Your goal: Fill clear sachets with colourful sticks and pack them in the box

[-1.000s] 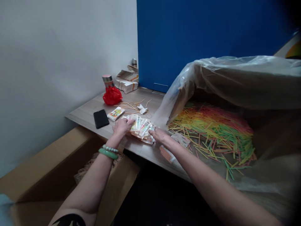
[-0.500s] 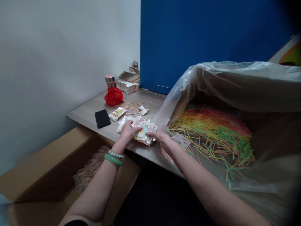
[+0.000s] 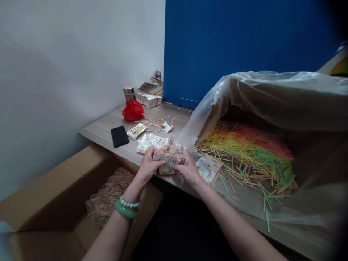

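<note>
Between my two hands is a bundle of small clear plastic packets (image 3: 169,158), with coloured sticks showing inside and crimped edges facing up. My left hand (image 3: 149,165) is closed on its left side, thumb across the front. Gripping the right side is my right hand (image 3: 188,169). Just behind the bundle, more clear packets (image 3: 148,141) lie on the table. Beside my right wrist, other flat packets (image 3: 208,167) rest near loose coloured sticks (image 3: 244,156), which spill from a plastic-lined box (image 3: 231,85).
An open cardboard box (image 3: 62,181) at lower left holds a heap of packets (image 3: 111,192). On the table (image 3: 102,123) are a black phone (image 3: 119,136), a printed packet (image 3: 137,131), a red plastic bag (image 3: 133,110), beige sticks (image 3: 150,122) and a crumpled white scrap (image 3: 167,126).
The packets in my hands have been gathered and tipped so their crimped edges face up. Both hands moved slightly towards me, and the flat packets by my right wrist show more fully.
</note>
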Motion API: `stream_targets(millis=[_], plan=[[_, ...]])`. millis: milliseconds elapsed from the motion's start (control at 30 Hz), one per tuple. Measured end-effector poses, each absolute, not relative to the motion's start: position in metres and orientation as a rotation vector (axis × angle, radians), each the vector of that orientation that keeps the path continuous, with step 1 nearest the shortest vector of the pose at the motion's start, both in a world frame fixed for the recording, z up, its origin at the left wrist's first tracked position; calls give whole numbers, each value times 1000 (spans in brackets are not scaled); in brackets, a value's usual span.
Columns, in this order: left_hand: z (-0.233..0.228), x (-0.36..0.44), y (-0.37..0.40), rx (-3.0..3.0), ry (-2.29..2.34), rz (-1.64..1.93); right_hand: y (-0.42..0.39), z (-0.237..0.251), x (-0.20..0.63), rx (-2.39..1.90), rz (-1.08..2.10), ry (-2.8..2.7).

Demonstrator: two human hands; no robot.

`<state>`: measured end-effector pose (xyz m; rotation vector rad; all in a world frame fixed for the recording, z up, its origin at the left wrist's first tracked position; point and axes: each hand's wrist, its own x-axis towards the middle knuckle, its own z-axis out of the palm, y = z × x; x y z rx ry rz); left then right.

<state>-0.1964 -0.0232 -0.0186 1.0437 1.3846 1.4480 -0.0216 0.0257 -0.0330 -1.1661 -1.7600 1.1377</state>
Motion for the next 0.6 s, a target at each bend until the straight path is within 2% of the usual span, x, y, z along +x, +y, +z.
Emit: stream_targets(millis=[300,600], plan=[[-31,-188,-14,962,970,1421,22,-38,-17,-922,1573,-1422],[-43,-163,19,978,858,1397,36,-49,-12,-1081,1300,-1384]])
